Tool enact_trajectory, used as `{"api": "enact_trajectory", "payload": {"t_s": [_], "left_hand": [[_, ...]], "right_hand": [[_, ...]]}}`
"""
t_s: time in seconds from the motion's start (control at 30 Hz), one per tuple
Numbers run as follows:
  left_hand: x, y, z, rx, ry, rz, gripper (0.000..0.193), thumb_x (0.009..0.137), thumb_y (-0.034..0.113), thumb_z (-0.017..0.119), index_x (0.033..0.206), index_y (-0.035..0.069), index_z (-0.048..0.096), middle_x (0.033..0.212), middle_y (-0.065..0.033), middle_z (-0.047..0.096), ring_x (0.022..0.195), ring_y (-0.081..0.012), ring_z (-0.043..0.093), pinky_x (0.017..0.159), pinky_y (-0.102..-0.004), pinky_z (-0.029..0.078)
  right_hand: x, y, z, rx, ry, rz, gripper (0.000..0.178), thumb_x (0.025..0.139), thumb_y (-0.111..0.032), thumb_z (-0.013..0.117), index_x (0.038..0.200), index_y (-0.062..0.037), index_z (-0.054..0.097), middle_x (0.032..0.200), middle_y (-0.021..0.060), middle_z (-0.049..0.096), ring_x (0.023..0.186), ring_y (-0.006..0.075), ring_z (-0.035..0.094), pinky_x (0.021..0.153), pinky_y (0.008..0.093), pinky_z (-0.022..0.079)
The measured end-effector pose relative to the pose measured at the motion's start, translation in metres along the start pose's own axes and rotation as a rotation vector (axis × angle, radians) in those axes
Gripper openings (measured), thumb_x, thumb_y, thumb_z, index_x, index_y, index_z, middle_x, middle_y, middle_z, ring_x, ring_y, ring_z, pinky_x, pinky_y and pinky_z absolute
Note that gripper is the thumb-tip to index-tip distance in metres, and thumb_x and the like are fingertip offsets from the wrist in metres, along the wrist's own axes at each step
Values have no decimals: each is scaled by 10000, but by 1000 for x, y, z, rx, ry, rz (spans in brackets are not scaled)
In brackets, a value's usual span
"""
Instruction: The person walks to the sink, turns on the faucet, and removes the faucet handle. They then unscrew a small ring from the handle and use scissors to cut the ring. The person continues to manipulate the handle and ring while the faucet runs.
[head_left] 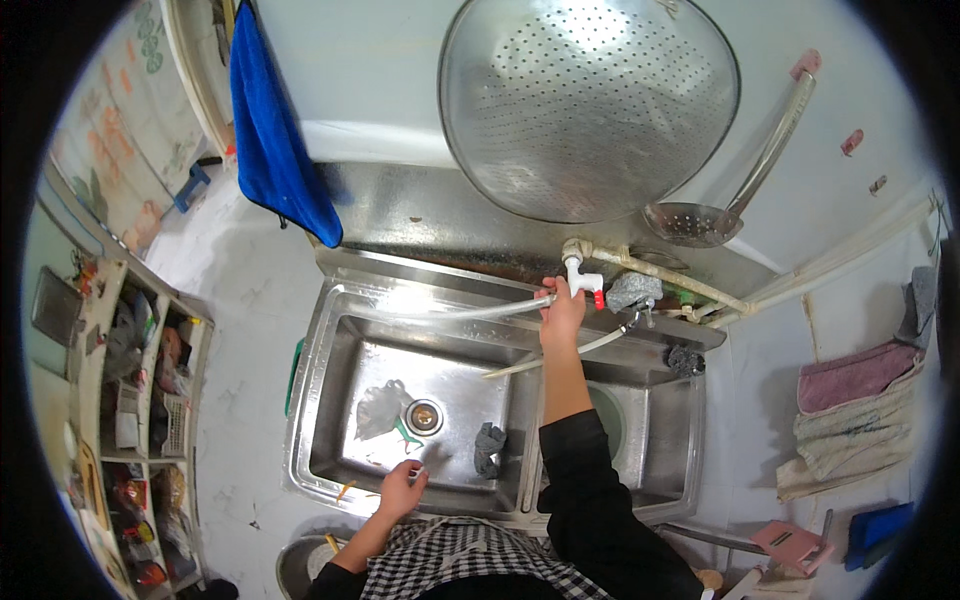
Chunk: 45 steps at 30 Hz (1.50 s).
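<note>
A white plastic tap (580, 278) with a red handle sticks out from the pipe behind the steel double sink (335, 300). My right hand (563, 315) reaches up to it, its fingers closed round the end of a pale hose (470, 313) where it meets the tap. The hose runs left over the large basin. My left hand (402, 490) is at the front rim of that basin, fingers curled together; something small and pale at their tips is unclear. In the basin lie a translucent plastic bag (382, 408), a grey rag (488, 450) and a round drain (424, 417).
A large perforated steel strainer (590, 110) and a skimmer (695, 222) hang on the wall, with a blue towel (275, 140) at left. A second tap with a thin hose (590, 345) stands by the smaller basin. Shelves (140, 400) line the left; cloths (850, 420) hang at right.
</note>
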<state>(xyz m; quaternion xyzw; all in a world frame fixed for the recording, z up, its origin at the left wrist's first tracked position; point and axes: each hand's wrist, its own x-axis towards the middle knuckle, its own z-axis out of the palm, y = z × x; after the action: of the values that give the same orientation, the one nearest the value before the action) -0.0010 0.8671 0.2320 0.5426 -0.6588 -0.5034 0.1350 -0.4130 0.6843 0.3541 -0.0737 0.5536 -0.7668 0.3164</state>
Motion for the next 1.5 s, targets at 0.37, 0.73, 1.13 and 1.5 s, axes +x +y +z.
{"api": "enact_trajectory", "payload": {"t_s": [0.37, 0.73, 1.13, 1.5], "left_hand": [[19, 3, 5, -7, 29, 56, 301, 922, 274, 691, 1099, 32, 662, 995, -159, 720, 881, -307, 712, 752, -413, 558], [25, 2, -2, 2, 34, 79, 300, 896, 256, 717, 1076, 23, 659, 1002, -168, 711, 891, -319, 710, 771, -424, 557], [24, -18, -2, -45, 76, 45, 303, 887, 246, 719, 1085, 23, 663, 1008, -179, 708, 889, -336, 706, 760, -430, 558], [20, -6, 0, -85, 97, 65, 305, 888, 252, 715, 1091, 35, 646, 1024, -184, 705, 924, -373, 688, 783, -434, 547]], "right_hand": [[-21, -42, -35, -1402, -68, -913, 644, 898, -121, 723, 1473, -19, 451, 1128, 200, 636, 1034, 366, 615, 886, 484, 493], [-23, -14, 8, 855, -92, 287, 480, 917, -494, 724, 1113, -69, 616, 1040, 96, 683, 955, 222, 643, 881, 402, 553], [5, -37, -29, -820, 8, -520, 349, 915, -246, 764, 1144, 9, 699, 907, 80, 723, 775, 196, 679, 707, 346, 541], [-25, -70, -10, -2044, -98, -1188, 493, 763, -56, 762, 1220, -50, 576, 1211, 140, 628, 1189, 341, 576, 1041, 498, 427]]}}
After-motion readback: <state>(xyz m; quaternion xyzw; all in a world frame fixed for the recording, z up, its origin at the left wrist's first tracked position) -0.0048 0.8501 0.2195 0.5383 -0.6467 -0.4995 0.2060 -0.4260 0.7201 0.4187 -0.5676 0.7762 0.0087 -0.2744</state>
